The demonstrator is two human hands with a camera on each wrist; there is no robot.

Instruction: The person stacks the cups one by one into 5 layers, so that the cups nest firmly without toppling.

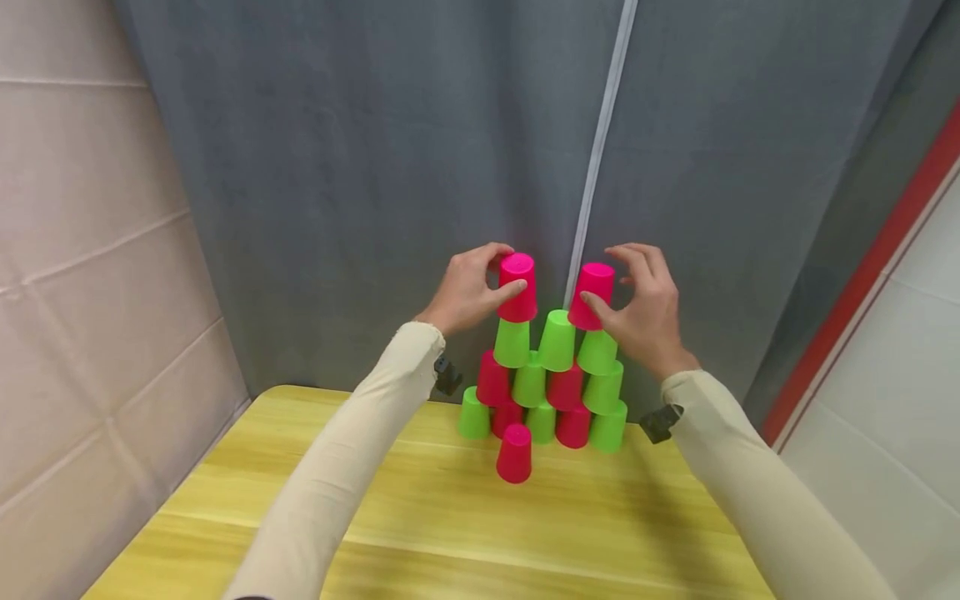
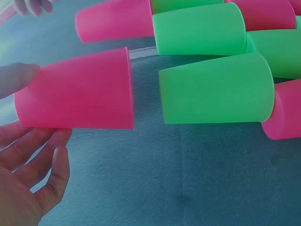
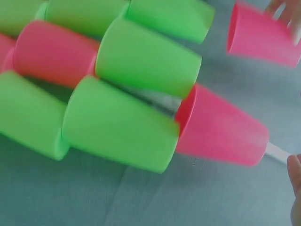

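Head view: left hand (image 1: 468, 287) grips a pink cup (image 1: 517, 287) upside down, thumb on its near side, fingers curled over the far top; the cup sits on or just above a green cup (image 1: 512, 342) at the left of the pyramid's upper row. Right hand (image 1: 647, 310) pinches a 2nd pink cup (image 1: 592, 295), tilted slightly, w/ its rim at the top of the right green cup (image 1: 597, 352); can't tell if it's fully seated. Between them a middle green cup (image 1: 557, 340) stands uncovered. The cup pyramid (image 1: 547, 392) of green & pink cups stands at the far edge of the yellow wooden counter (image 1: 420, 517), against a grey curtain (image 1: 360, 167). One lone pink cup (image 1: 514, 452) stands upside down on the counter just near of the pyramid. Both forearms wear cream sleeves (image 1: 352, 467). Left wrist view: the left-held pink cup (image 2: 75, 94) fills the left of the frame, thumb tip (image 2: 16, 77) on one side, fingers (image 2: 42, 165) loosely under it; a green cup (image 2: 216, 89) lies just beside its rim, small gap showing. The other pink cup (image 2: 113, 19) is farther off. Right wrist view: the right-held pink cup (image 3: 221, 127) has its rim touching a green cup (image 3: 122, 125); only a fingertip (image 3: 295, 172) shows at the frame edge. The other pink cup (image 3: 263, 33) is at upper right
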